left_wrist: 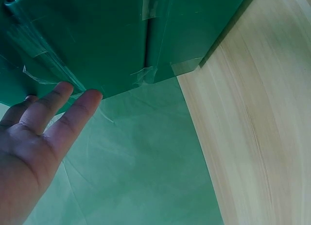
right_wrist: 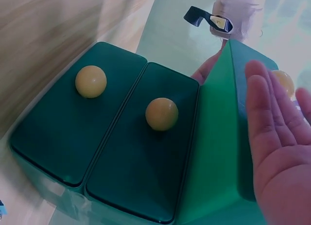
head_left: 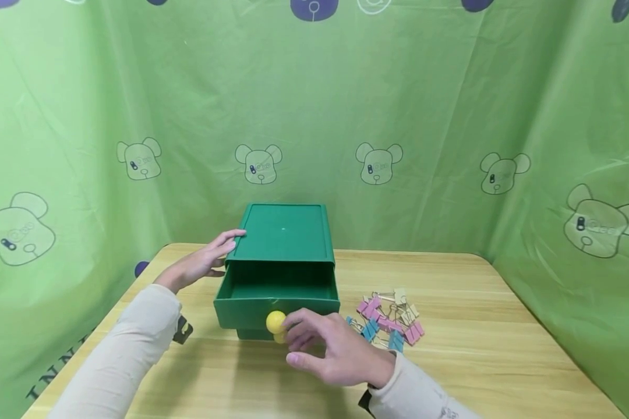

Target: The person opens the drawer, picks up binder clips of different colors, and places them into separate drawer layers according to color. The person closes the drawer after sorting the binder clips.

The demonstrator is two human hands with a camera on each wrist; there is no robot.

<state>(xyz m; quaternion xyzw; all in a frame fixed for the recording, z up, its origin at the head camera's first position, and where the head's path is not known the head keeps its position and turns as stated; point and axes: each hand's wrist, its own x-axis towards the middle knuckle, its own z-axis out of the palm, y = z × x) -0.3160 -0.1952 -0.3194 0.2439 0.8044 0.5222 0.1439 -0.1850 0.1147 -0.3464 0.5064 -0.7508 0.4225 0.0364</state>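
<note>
A green drawer cabinet (head_left: 285, 233) stands on the table with its top drawer (head_left: 241, 311) pulled out; the part of its inside that shows holds nothing. A round yellow knob (head_left: 275, 321) sits on that drawer's front. Just right of the knob is my right hand (head_left: 338, 349), fingers loosely bent in the head view. In the right wrist view its fingers (right_wrist: 260, 106) extend along the drawer front beside the knob (right_wrist: 283, 83); contact is unclear. My left hand (head_left: 201, 265) rests its fingertips against the cabinet's left side, fingers fairly straight (left_wrist: 80, 118).
Several pink, blue and pale yellow binder clips (head_left: 390, 320) lie in a pile right of the cabinet. Two lower drawers, with a middle knob (right_wrist: 162, 114) and a bottom knob (right_wrist: 91, 81), are closed. A green printed curtain (head_left: 314, 116) surrounds the wooden table (head_left: 477, 326).
</note>
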